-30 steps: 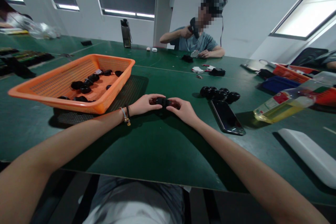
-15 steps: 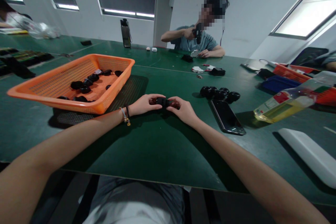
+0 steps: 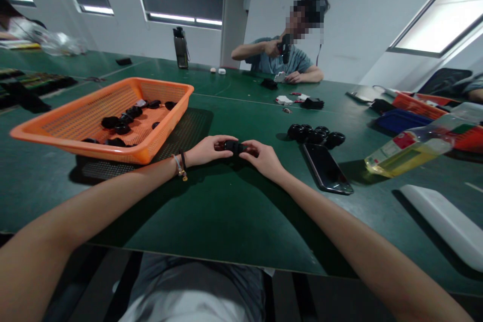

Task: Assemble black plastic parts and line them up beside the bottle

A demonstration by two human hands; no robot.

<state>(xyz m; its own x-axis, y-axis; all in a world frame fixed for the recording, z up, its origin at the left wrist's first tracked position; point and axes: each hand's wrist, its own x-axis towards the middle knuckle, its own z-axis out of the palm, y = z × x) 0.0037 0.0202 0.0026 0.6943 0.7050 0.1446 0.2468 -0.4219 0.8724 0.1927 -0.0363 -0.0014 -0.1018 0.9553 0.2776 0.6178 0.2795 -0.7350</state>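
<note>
Both my hands meet at the middle of the green table [image 3: 211,211] and pinch one small black part [image 3: 234,147] between them. My left hand [image 3: 206,151], with bracelets at the wrist, grips the part's left end with curled fingers. My right hand [image 3: 262,157] holds its right end the same way. An orange mesh basket [image 3: 68,133] with several similar black parts [image 3: 121,126] stands to the left of my left hand. A cluster of black round parts [image 3: 315,135] lies to the right, beyond my right hand.
A black phone [image 3: 326,168] lies flat right of my right hand. A bottle of yellow liquid [image 3: 415,148] lies on its side, with a white flat object [image 3: 445,224] nearer. A person across the table [image 3: 281,58] holds a dark tool. A dark bottle [image 3: 181,48] stands far back.
My hands stay in place on the black part. The person opposite lowered the dark tool from face height toward the chest.
</note>
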